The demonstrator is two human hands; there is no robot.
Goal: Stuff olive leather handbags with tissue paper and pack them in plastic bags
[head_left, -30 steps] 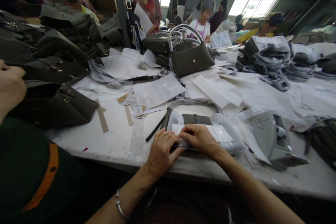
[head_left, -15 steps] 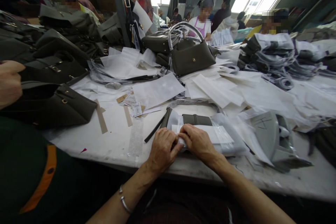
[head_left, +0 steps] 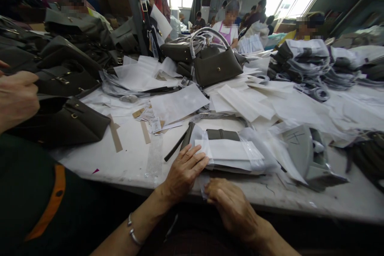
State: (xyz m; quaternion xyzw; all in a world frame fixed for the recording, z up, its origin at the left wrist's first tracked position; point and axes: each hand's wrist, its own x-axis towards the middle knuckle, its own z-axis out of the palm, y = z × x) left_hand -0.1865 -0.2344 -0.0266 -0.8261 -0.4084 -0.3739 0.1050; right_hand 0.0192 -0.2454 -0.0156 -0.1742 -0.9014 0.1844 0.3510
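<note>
Nearest, the right hand (head_left: pixel 229 200) hangs at the table's front edge, its curled fingers closed on a piece of clear film (head_left: pixel 204 187). Just beyond it, the left hand (head_left: pixel 187 168) lies palm down with its fingers extended, pressing on the left end of a paper-wrapped bag (head_left: pixel 229 151) rather than clasping it. That bag lies flat near the front of the white table (head_left: pixel 135 168), a dark band showing across its top and a dark strap (head_left: pixel 176 147) jutting out at its left. To its right sits a grey piece (head_left: pixel 300 144) with pen marks; on the far left is a co-worker's hand (head_left: pixel 18 100) by dark bags (head_left: pixel 81 122). Farther back, loose white sheets (head_left: pixel 180 102) lie before an upright handbag (head_left: pixel 217 68), and behind that a person in a purple apron (head_left: pixel 225 31).
</note>
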